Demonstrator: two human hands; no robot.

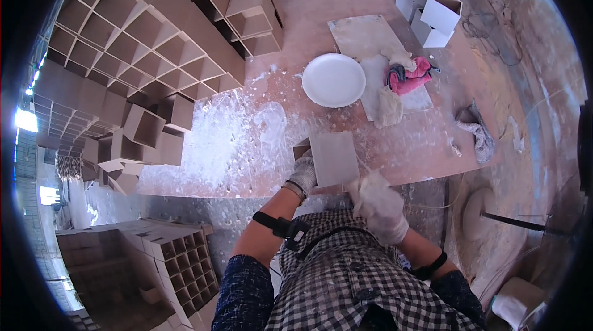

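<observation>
A small brown open box (pixel 330 157) stands at the near edge of the dusty worktable (pixel 247 139). My left hand (pixel 303 174), in a white glove, grips the box's left side. My right hand (pixel 378 203), also gloved, is closed on a pale cloth pad (pixel 369 181) pressed against the box's near right corner. Both forearms wear black bands.
A white round plate (pixel 333 79) lies mid-table, with a pink rag (pixel 407 76) and a grey board (pixel 370 37) beyond it. Stacks of brown open boxes (pixel 148 53) fill the left side. White boxes (pixel 429 10) stand far right. More compartmented boxes (pixel 179 257) sit on the floor at lower left.
</observation>
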